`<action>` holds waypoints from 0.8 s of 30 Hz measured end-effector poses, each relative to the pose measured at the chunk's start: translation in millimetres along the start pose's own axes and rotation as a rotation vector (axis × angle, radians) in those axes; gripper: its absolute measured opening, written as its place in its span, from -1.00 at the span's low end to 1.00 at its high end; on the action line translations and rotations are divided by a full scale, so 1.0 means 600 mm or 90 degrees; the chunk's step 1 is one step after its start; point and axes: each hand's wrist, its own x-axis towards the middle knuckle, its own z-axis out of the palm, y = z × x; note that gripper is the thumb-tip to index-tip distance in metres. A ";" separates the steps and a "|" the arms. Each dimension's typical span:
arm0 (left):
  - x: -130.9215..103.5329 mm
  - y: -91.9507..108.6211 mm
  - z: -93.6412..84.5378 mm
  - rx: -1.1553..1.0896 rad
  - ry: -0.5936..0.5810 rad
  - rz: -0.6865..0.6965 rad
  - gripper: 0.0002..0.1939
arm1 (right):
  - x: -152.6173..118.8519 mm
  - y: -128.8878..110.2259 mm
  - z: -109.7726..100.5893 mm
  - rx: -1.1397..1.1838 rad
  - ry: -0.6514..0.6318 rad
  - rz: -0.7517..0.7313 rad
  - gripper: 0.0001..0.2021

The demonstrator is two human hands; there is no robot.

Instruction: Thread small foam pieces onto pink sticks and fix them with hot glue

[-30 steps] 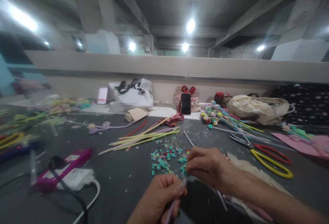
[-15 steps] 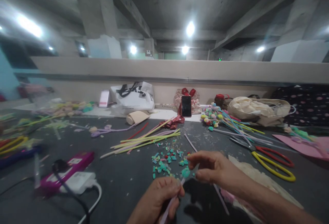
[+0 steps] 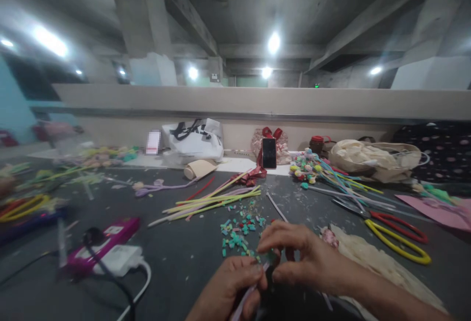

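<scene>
My left hand [image 3: 241, 281] is closed, thumb and fingers pinching a pale lilac pipe cleaner [image 3: 243, 302] that slants up through the grip. At its upper end sits a small green tuft [image 3: 271, 256], now partly covered by fingers. Curved over that tuft is my right hand [image 3: 300, 257], its thumb and fingers apart; whether a fingertip touches the tuft is hidden. Small green cut pieces [image 3: 237, 240] lie scattered just beyond my left hand. A loose lilac pipe cleaner [image 3: 276, 206] lies beyond my right hand and passes under it.
Yellow and lilac pipe cleaners [image 3: 211, 202] lie ahead. Scissors with red and yellow handles [image 3: 397, 247] rest at right, near a crumpled translucent plastic bag [image 3: 382, 262]. A magenta power strip [image 3: 106, 247] with a white charger [image 3: 119, 260] is at left. A phone [image 3: 269, 154] leans behind.
My right hand has moved slightly left, and its fingers now come over the green tuft, which was in plain sight before. My left hand keeps its pinch on the pipe cleaner.
</scene>
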 end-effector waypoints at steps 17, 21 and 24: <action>0.005 -0.003 -0.002 0.038 0.007 0.010 -0.77 | -0.008 0.002 0.000 -0.020 0.033 0.052 -0.57; 0.004 -0.001 0.002 0.044 -0.013 0.027 -0.78 | -0.008 0.002 -0.001 -0.073 0.023 0.096 -0.60; 0.003 0.001 0.007 0.055 -0.017 0.037 -0.78 | -0.007 0.002 0.002 -0.098 0.002 0.116 -0.72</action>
